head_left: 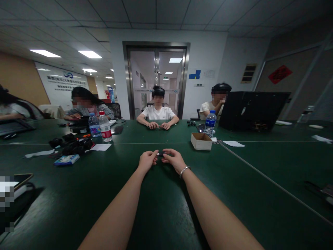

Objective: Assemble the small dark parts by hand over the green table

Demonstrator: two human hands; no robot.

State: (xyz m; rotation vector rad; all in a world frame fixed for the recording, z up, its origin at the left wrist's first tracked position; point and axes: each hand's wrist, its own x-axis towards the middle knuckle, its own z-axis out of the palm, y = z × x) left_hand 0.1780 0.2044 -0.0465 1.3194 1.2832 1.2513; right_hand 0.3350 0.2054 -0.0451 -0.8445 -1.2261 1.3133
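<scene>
Just above the green table, a small dark object with a shiny, silvery part spans the gap between my two hands. Its exact kind is too small to make out. My left hand pinches its left end between thumb and fingers. From the other side, my right hand has its fingers closed on the dark right end. A silver bracelet circles my right wrist. The small open cardboard box stands beyond my right hand, apart from it.
A blue-capped bottle stands behind the box, near a large black case. Two bottles, one red-capped, stand at the left by a heap of black gear and a blue-white packet. Several people sit around the table.
</scene>
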